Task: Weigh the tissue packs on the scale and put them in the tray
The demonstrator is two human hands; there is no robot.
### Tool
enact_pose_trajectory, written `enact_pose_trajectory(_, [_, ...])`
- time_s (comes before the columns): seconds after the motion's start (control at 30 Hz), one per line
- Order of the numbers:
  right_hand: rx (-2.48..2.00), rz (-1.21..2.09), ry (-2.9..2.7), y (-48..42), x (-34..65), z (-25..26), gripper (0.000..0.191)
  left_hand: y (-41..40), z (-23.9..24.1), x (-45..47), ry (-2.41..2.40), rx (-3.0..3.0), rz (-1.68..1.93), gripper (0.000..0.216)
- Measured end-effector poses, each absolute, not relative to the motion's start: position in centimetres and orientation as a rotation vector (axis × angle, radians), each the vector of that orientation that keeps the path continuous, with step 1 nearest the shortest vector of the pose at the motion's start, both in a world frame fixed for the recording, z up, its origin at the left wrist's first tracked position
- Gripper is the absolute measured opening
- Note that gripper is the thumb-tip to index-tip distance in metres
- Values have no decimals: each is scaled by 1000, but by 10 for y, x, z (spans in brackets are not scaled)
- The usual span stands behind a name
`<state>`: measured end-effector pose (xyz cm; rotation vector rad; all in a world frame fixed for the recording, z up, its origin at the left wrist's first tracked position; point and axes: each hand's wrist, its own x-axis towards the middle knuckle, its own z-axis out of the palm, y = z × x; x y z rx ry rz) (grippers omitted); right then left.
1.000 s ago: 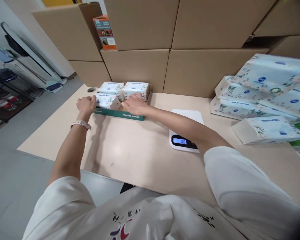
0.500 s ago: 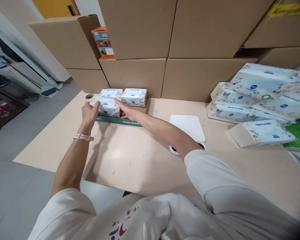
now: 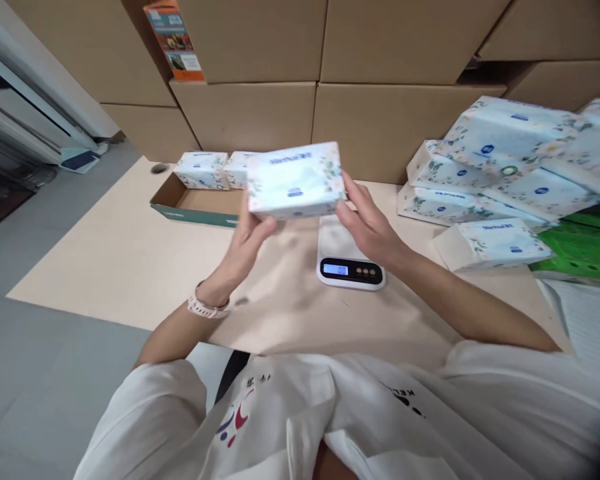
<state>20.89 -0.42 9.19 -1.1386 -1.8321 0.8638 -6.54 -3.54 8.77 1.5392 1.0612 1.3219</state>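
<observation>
I hold a pale blue floral tissue pack (image 3: 294,180) in the air between both hands, above the table. My left hand (image 3: 245,243) grips its left underside, and my right hand (image 3: 367,223) grips its right end. Just below and to the right lies a white digital scale (image 3: 350,270), its display lit and its platform bare. Farther back on the left, a shallow green-edged cardboard tray (image 3: 190,203) holds two more tissue packs (image 3: 203,170) along its far side.
A heap of tissue packs (image 3: 505,167) lies at the right, with a green package (image 3: 590,247) beside it. Large cardboard boxes (image 3: 290,113) are stacked along the table's back edge. An orange carton (image 3: 173,40) stands on them. Grey floor lies left of the table.
Both hands lifted the near-left tissue pack out of the tray and carried it right and toward me, over the scale. The tray's front part is now bare.
</observation>
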Motion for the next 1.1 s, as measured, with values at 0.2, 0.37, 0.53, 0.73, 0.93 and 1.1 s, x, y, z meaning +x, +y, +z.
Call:
enact_pose_trajectory(0.2, [-1360,914,-1552,-47,287,42,104,-37,56,4,840,1547,963,118])
enact_pose_trajectory(0.37, [-1416,932,-1519,-41,295,22,104,-32,42,19,857,1516,924,122])
enact_pose_trajectory(0.53, [-1387,905,-1301,-46,294,-9,99,-29,15,8,1007,1404,930,114])
enact_pose_trajectory(0.73, [-1363,757,-891,-44,305,-44,91,-27,-11,-6,1151,1080,1031,104])
enact_pose_trajectory(0.93, [-1367,785,-931,-41,305,-43,88,-22,0,-9,1169,941,1039,86])
enact_pose_trajectory(1.1, [-1343,794,-920,-42,305,-45,87,-16,9,-15,1141,776,1073,72])
